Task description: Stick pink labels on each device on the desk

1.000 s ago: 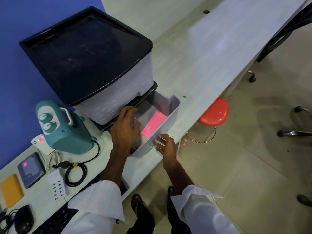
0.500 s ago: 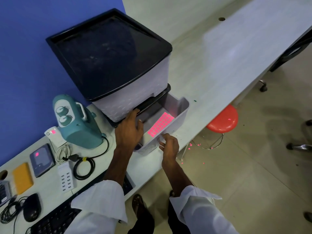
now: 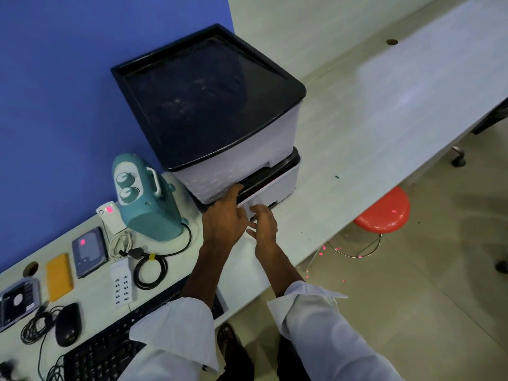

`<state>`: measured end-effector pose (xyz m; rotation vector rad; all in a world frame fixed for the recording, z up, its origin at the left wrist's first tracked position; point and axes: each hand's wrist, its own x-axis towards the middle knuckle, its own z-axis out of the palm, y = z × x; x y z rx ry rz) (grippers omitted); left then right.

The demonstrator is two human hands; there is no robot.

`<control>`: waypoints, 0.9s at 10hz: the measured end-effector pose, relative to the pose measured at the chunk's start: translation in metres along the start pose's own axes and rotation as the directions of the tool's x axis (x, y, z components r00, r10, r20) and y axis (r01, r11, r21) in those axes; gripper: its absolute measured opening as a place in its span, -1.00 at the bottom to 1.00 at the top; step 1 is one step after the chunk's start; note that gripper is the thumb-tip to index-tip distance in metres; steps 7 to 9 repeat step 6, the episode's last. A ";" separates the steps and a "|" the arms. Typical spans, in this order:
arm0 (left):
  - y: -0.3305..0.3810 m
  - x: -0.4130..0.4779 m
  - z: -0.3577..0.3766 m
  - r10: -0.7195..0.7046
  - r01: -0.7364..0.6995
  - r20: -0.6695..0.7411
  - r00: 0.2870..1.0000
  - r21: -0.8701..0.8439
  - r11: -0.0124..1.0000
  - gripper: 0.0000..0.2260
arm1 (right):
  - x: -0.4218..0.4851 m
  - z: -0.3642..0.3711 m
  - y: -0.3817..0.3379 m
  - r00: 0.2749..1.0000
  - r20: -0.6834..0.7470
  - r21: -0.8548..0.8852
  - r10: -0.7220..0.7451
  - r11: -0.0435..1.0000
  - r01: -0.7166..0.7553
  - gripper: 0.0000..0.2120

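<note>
My left hand rests against the front of the bottom drawer of a grey storage unit with a black lid; my right hand presses beside it, fingers spread. The drawer is pushed in and the pink label sheet is out of sight. On the desk to the left lie a teal device, a white gadget with a pink label, a dark box with a pink label, a yellow case, a white multi-port charger, a mouse and a keyboard.
A coiled black cable lies by the charger. The long white desk runs to the far right. A red stool stands under the desk edge, with pink scraps on the floor around it. A blue wall is behind.
The open drawer holding the pink label sheet has been pushed shut by both hands. The view has shifted, showing more of the desk's left side.
</note>
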<state>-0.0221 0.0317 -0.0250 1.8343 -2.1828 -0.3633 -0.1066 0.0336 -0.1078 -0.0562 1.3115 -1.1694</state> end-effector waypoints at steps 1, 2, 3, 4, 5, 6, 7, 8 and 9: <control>-0.002 -0.001 0.001 -0.002 0.002 0.005 1.000 0.002 1.000 -0.54 | 0.002 0.005 -0.001 0.999 0.033 0.013 0.027 1.000 -0.027 -0.52; -0.003 -0.001 0.000 -0.001 0.001 0.010 1.000 -0.021 1.000 -0.55 | 0.004 0.006 0.002 0.998 0.058 0.031 0.022 0.999 -0.024 -0.51; -0.007 -0.002 -0.002 0.012 -0.011 0.015 1.000 -0.076 0.997 -0.55 | 0.002 0.006 0.012 0.998 0.066 0.018 -0.010 1.000 0.009 -0.55; -0.017 -0.019 -0.019 0.022 -0.023 -0.024 0.999 -0.073 0.997 -0.61 | -0.014 0.016 0.026 0.999 0.022 -0.122 -0.032 0.992 0.034 -0.63; -0.039 -0.033 -0.030 0.011 -0.016 -0.077 0.997 -0.066 0.998 -0.65 | -0.028 0.027 0.030 0.999 0.014 -0.222 -0.044 0.974 0.046 -0.64; -0.067 -0.051 -0.045 -0.028 0.023 -0.113 0.993 -0.046 0.999 -0.65 | -0.045 0.039 0.041 0.997 0.028 -0.272 -0.067 0.960 0.072 -0.63; -0.067 -0.051 -0.045 -0.028 0.023 -0.113 0.993 -0.046 0.999 -0.65 | -0.045 0.039 0.041 0.997 0.028 -0.272 -0.067 0.960 0.072 -0.63; -0.067 -0.051 -0.045 -0.028 0.023 -0.113 0.993 -0.046 0.999 -0.65 | -0.045 0.039 0.041 0.997 0.028 -0.272 -0.067 0.960 0.072 -0.63; -0.067 -0.051 -0.045 -0.028 0.023 -0.113 0.993 -0.046 0.999 -0.65 | -0.045 0.039 0.041 0.997 0.028 -0.272 -0.067 0.960 0.072 -0.63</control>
